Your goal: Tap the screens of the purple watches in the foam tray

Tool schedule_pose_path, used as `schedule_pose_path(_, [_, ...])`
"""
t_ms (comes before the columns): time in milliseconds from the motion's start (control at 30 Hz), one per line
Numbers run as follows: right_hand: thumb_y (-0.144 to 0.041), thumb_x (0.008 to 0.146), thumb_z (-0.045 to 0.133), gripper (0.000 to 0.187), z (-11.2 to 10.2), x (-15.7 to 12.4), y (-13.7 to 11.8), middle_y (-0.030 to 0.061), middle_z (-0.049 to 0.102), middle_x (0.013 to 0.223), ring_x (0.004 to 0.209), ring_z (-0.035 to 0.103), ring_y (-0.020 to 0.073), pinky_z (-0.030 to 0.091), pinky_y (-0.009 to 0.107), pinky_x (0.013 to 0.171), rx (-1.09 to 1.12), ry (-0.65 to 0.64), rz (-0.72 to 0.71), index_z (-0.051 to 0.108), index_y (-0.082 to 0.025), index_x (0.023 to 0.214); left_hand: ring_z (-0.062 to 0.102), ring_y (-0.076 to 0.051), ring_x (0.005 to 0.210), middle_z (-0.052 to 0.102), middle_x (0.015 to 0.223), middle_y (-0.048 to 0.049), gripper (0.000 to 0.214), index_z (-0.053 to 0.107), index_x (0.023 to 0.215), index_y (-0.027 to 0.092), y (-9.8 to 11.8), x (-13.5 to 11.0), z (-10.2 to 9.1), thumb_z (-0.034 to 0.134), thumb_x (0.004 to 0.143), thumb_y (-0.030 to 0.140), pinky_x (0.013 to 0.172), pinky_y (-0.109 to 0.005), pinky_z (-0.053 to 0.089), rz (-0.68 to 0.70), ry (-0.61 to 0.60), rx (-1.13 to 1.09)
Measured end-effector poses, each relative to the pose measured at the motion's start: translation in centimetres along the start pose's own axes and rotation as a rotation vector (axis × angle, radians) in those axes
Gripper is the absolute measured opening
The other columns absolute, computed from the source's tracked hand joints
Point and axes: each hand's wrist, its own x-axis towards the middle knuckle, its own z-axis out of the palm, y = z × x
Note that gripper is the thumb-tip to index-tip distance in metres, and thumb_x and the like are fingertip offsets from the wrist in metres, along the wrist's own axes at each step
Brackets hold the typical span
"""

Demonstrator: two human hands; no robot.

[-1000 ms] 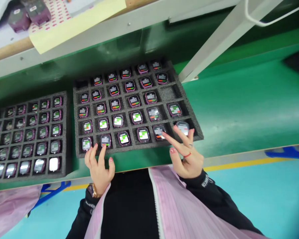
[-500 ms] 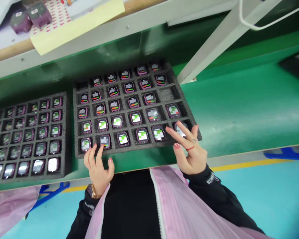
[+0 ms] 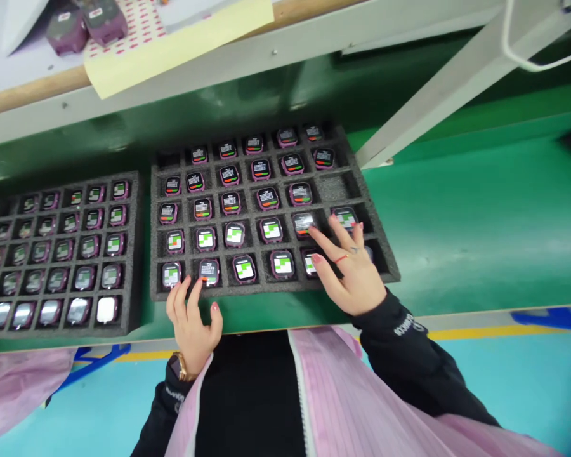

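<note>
A dark grey foam tray (image 3: pixel 261 287) holds rows of purple-cased smartwatches, their screens lit with green-and-white blocks or text over red-and-green bars. My left hand (image 3: pixel 194 327) rests at the tray's front left edge, fingers apart, fingertips by a front-row watch (image 3: pixel 209 271). Over the right side, my right hand (image 3: pixel 349 273) has its fingers spread. Its index fingertip is at a watch (image 3: pixel 305 223) in the second row from the front; whether it presses the screen I cannot tell. The same hand partly covers a watch (image 3: pixel 310 261) in front and another (image 3: pixel 345 218) behind.
A second foam tray (image 3: pixel 134 254) with several watches lies to the left on the green table (image 3: pixel 457 235). Behind stands a raised shelf with a yellow sheet (image 3: pixel 181 47) and two purple devices (image 3: pixel 105 22). A slanted metal leg (image 3: pixel 438 89) rises at the right.
My right hand has moved up and left from the front right corner watch to the second row. My left hand stays at the front left edge. The whole view has shifted slightly.
</note>
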Motion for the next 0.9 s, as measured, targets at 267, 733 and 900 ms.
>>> schedule_pose_path(267, [-0.022,0.104,0.051,0.047,-0.7,0.5,-0.3,0.0136,0.060,0.139,0.137,0.048,0.0331,0.026,0.065,0.120,-0.014,0.083,0.013,0.048,-0.022,0.150,0.043,-0.034,0.135,0.052,0.138,-0.0192,0.049,0.054,0.137,0.012,-0.2,-0.4,-0.1,0.058,0.088,0.019,0.117,-0.047,0.034,-0.002,-0.023,-0.014])
schedule_pose_path(733, [-0.026,0.104,0.050,0.038,-0.6,-0.2,0.0,0.0113,0.063,0.134,0.133,0.052,0.0319,0.023,0.058,0.124,0.022,0.175,0.180,0.061,-0.023,0.141,0.039,-0.035,0.135,0.040,0.147,-0.0165,0.049,0.057,0.138,0.024,0.1,-0.2,-0.4,0.060,0.089,0.023,0.114,-0.050,0.035,-0.029,-0.138,0.048])
schedule_pose_path(900, [-0.034,0.105,0.049,0.040,-1.4,-1.1,1.9,0.0109,0.060,0.139,0.135,0.050,0.0308,0.023,0.054,0.125,-0.033,0.184,0.301,0.062,-0.022,0.140,0.046,-0.030,0.130,0.053,0.136,-0.0163,0.045,0.053,0.139,0.019,-0.2,-0.2,-1.2,0.052,0.094,0.022,0.112,-0.046,0.037,-0.075,0.037,-0.060])
